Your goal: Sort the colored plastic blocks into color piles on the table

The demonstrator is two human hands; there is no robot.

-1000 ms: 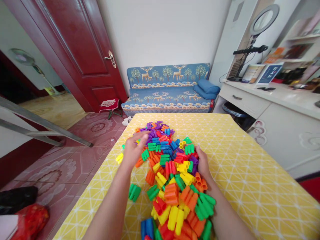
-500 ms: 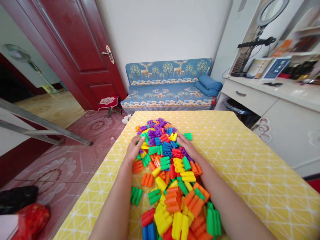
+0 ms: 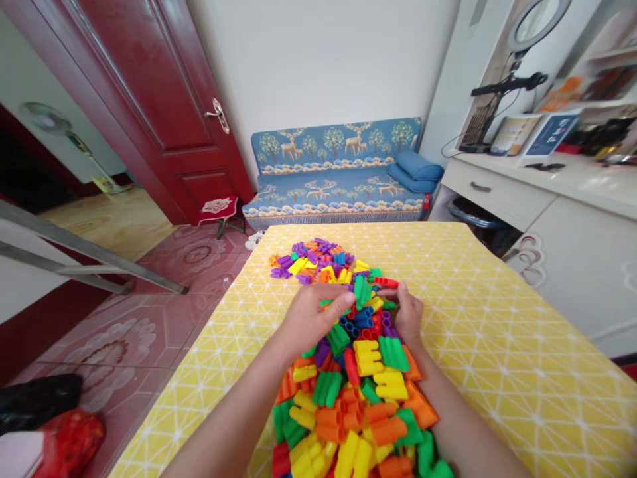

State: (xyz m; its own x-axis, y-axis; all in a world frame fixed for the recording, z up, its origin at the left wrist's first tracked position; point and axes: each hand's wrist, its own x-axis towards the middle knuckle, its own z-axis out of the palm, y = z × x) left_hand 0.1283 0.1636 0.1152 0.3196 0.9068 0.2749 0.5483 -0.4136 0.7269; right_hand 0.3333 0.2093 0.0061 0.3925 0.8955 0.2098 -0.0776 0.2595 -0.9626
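Note:
A long heap of plastic building blocks (image 3: 368, 358), each made of joined tubes, runs along the table in green, yellow, orange, red, blue and purple. My left hand (image 3: 313, 315) reaches over the middle of the heap, its thumb and fingers closed at a green block (image 3: 362, 292). Opposite it, on the heap's right side, is my right hand (image 3: 409, 315), with thumb and finger on a red block (image 3: 386, 282). Its other fingers are partly hidden. Purple blocks (image 3: 283, 262) lie mostly at the far end; orange and yellow ones are nearest me.
The table wears a yellow cloth (image 3: 488, 299) with white lines. Beyond it stands a blue sofa (image 3: 328, 176). A white cabinet (image 3: 572, 245) with a ring light (image 3: 540, 23) is at right. A red door (image 3: 164, 99) and a small stool (image 3: 217, 209) are at left.
Both hands have come back from the far sides of the heap. The left moved right over the blocks and took a green one; the right now has a red one. Middle blocks have shifted nearer.

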